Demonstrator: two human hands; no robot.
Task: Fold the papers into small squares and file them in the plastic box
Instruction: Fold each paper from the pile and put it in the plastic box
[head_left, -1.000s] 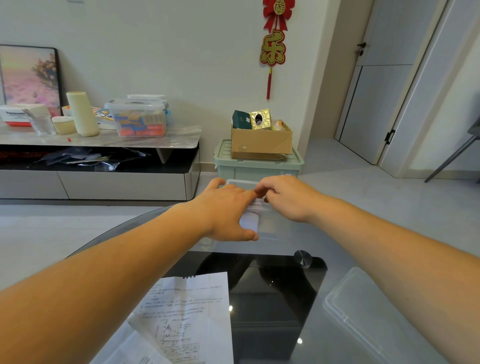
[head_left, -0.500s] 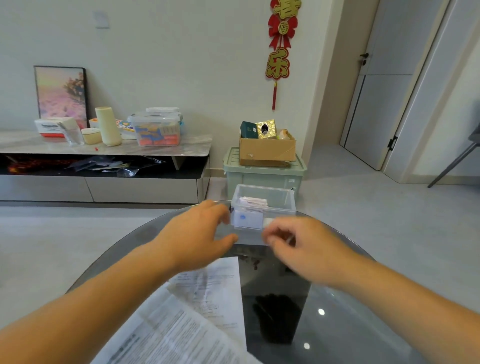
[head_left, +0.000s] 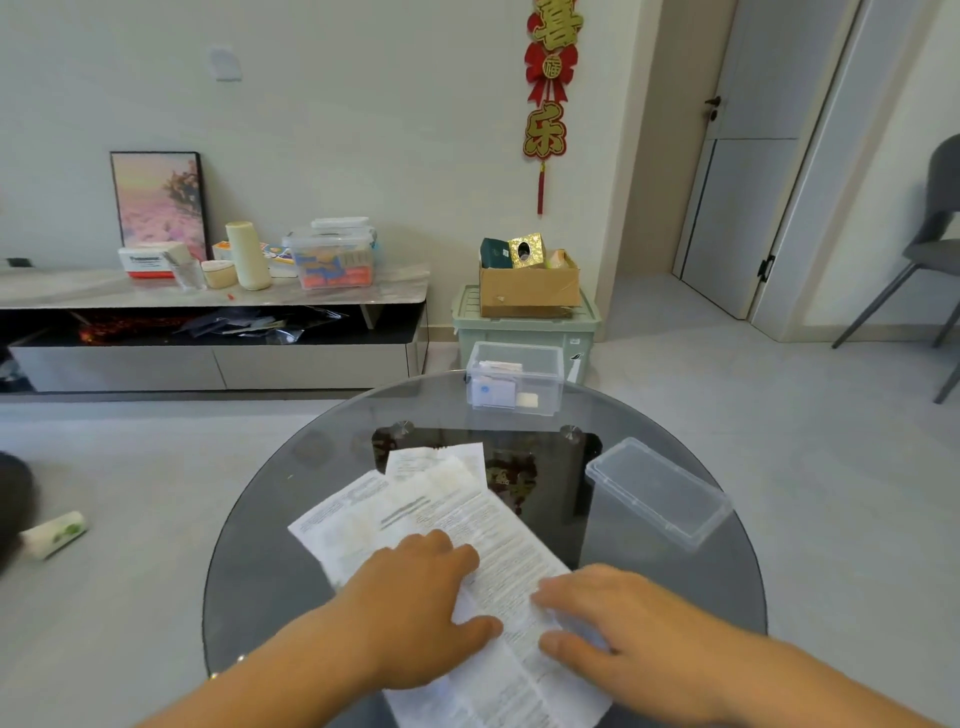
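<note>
Several printed paper sheets (head_left: 431, 514) lie overlapped on the round glass table (head_left: 270, 545). My left hand (head_left: 415, 613) rests flat on the top sheet, thumb spread out to the right. My right hand (head_left: 618, 618) lies on the same sheet's right edge with fingers relaxed. A clear plastic box (head_left: 514, 379) stands open at the table's far edge. It holds a few small folded paper squares. Its clear lid (head_left: 657, 488) lies upturned on the table's right side.
Behind the table stand a green storage bin (head_left: 524, 332) with a cardboard box on top and a low TV console (head_left: 213, 332) with clutter. A grey chair (head_left: 930, 254) is at the far right. A white roll (head_left: 52, 535) lies on the floor at left.
Both hands have drawn back from the plastic box to the near papers and now rest on the top sheet. The view has tilted down and back, showing more of the table.
</note>
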